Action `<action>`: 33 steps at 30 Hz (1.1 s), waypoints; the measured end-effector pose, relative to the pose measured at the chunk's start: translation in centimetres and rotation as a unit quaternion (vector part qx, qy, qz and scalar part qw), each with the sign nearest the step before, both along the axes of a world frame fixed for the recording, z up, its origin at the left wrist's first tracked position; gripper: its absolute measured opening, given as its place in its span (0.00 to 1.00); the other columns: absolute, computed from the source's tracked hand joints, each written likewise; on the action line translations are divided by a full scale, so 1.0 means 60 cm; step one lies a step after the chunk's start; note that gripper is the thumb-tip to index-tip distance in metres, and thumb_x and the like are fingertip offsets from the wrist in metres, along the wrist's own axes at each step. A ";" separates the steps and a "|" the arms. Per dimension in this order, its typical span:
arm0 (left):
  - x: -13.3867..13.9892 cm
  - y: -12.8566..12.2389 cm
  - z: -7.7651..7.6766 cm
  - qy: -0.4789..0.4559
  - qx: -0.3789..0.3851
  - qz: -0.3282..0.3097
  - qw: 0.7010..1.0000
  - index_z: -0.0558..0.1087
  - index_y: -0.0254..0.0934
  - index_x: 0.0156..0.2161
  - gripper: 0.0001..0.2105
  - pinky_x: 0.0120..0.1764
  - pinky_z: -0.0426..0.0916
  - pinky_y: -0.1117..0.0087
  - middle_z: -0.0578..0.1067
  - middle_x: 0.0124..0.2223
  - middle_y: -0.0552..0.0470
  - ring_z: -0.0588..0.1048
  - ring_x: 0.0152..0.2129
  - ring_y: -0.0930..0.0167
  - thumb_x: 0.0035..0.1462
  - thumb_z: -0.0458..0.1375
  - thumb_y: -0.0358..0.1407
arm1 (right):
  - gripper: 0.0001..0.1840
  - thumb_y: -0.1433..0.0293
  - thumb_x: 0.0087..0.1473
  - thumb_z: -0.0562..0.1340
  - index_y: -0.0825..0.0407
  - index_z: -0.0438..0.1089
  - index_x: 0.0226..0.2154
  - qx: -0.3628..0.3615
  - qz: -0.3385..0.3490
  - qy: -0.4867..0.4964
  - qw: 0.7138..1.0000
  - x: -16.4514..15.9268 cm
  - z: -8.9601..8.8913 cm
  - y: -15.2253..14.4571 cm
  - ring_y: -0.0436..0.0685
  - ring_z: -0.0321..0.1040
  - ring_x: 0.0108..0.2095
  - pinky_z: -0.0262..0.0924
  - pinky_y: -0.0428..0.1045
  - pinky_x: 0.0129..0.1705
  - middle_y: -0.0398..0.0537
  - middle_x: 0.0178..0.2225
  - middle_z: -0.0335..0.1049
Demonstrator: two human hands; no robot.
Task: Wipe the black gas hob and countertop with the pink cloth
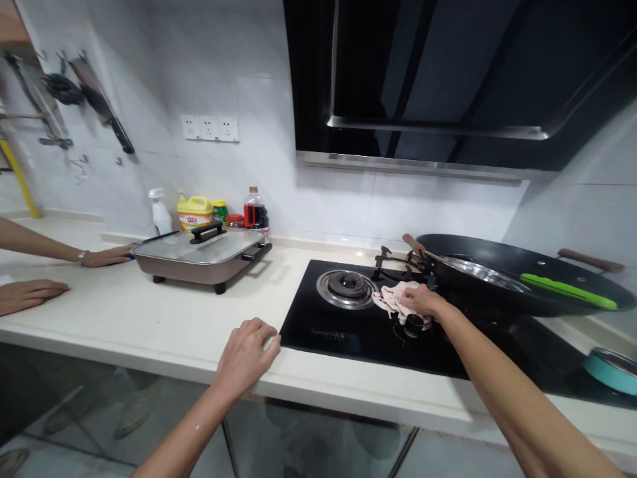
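My right hand (422,300) is closed on a pale pink cloth (395,299), pressing it onto the black glass gas stove (358,338). Just left of the cloth is a burner (347,285) with a shiny metal ring, its pot support off. A stove knob (414,325) shows at the cloth's lower edge. My left hand (249,352) rests on the white countertop at the stove's left front corner, holding nothing, with its thumb apart from the loosely bent fingers. Behind my right hand, a black pot support (393,263) is partly hidden by the wok.
A large black wok (572,302) with a smaller pan and green-handled utensil (567,291) covers the right side. A lidded electric pan (199,265) stands left, bottles behind it. Another person's hands (107,257) rest at far left. The range hood (423,86) overhangs the stove.
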State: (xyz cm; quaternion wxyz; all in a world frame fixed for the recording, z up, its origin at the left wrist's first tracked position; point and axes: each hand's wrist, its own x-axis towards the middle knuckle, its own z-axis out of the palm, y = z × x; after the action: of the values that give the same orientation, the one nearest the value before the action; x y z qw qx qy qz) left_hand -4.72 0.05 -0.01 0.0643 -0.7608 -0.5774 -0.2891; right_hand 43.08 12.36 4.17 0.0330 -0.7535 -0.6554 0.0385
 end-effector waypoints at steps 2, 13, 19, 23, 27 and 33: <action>0.000 -0.002 0.001 -0.016 -0.005 0.003 1.000 0.79 0.43 0.35 0.12 0.45 0.65 0.61 0.79 0.40 0.48 0.74 0.41 0.61 0.64 0.54 0.40 | 0.24 0.43 0.58 0.59 0.43 0.76 0.43 -0.017 0.014 -0.005 1.000 -0.024 0.004 0.015 0.63 0.74 0.42 0.67 0.56 0.45 0.52 0.48 0.70; 0.008 -0.017 0.009 -0.051 -0.010 0.008 0.999 0.78 0.41 0.41 0.11 0.47 0.66 0.60 0.79 0.44 0.47 0.75 0.45 0.60 0.64 0.56 0.42 | 0.22 0.45 0.59 0.58 0.44 0.72 0.42 -0.035 0.206 -0.023 0.978 -0.208 0.023 -0.090 0.65 0.68 0.48 0.62 0.57 0.48 0.51 0.48 0.64; 0.000 -0.019 0.004 -0.105 -0.006 -0.025 0.994 0.77 0.41 0.48 0.14 0.51 0.66 0.60 0.78 0.48 0.47 0.75 0.49 0.61 0.66 0.56 0.45 | 0.21 0.47 0.63 0.56 0.46 0.67 0.41 0.068 0.295 -0.001 0.953 -0.335 -0.007 -0.203 0.64 0.61 0.50 0.59 0.56 0.48 0.52 0.49 0.64; -0.005 -0.017 -0.001 -0.122 -0.017 -0.030 0.992 0.77 0.40 0.49 0.14 0.53 0.66 0.59 0.78 0.49 0.47 0.75 0.50 0.62 0.67 0.56 0.45 | 0.14 0.54 0.63 0.60 0.47 0.63 0.35 0.172 0.293 0.040 0.940 -0.347 -0.047 -0.240 0.60 0.61 0.44 0.58 0.55 0.47 0.49 0.43 0.65; -0.005 -0.021 -0.005 -0.131 -0.014 -0.028 0.991 0.77 0.42 0.49 0.13 0.54 0.65 0.58 0.79 0.48 0.48 0.75 0.50 0.62 0.68 0.56 0.44 | 0.10 0.61 0.64 0.58 0.47 0.61 0.33 0.243 0.257 0.068 0.933 -0.316 -0.089 -0.258 0.59 0.61 0.41 0.58 0.55 0.43 0.47 0.40 0.65; 0.003 -0.029 -0.006 -0.149 -0.010 -0.029 0.988 0.75 0.43 0.54 0.17 0.59 0.63 0.52 0.73 0.59 0.44 0.69 0.59 0.58 0.65 0.58 0.47 | 0.08 0.63 0.63 0.56 0.47 0.64 0.33 0.275 0.246 0.049 0.928 -0.302 -0.114 -0.251 0.60 0.60 0.37 0.57 0.56 0.42 0.48 0.38 0.65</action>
State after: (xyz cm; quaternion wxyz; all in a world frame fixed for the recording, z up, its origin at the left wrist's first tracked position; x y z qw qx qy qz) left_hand -4.51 -1.71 -0.35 -0.0380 -0.7262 -0.5613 -0.3950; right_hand 24.93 -2.69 -2.64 0.2604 -0.5273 -0.8027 -0.0994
